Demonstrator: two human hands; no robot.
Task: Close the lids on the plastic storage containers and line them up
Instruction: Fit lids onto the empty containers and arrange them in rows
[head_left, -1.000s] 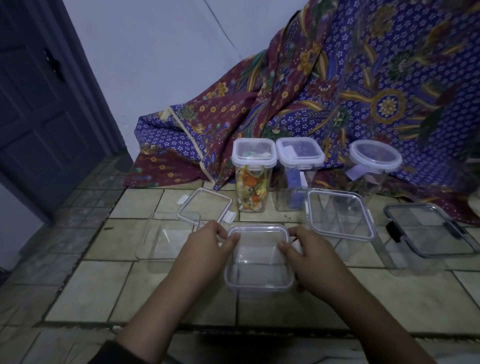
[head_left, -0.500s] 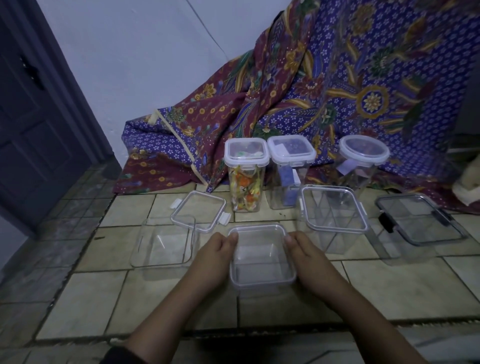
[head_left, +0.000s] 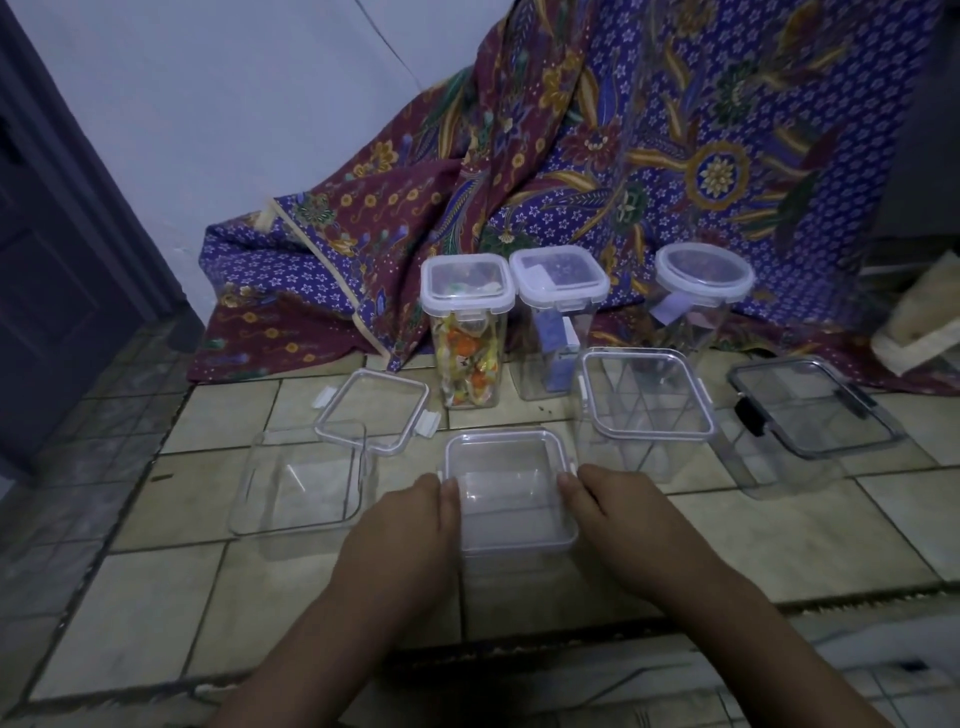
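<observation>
Tiled floor (head_left: 779, 535) carries a small square clear plastic container (head_left: 511, 493), lidded, clasped between left hand (head_left: 410, 525) and right hand (head_left: 618, 512), equally near.

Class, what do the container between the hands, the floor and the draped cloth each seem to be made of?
Container: clear glossy plastic, probably; the floor shows through it.
Floor: pale glazed-looking tiles, with dark grout lines.
Draped cloth: patterned fabric, seemingly batik; it folds softly.
</observation>
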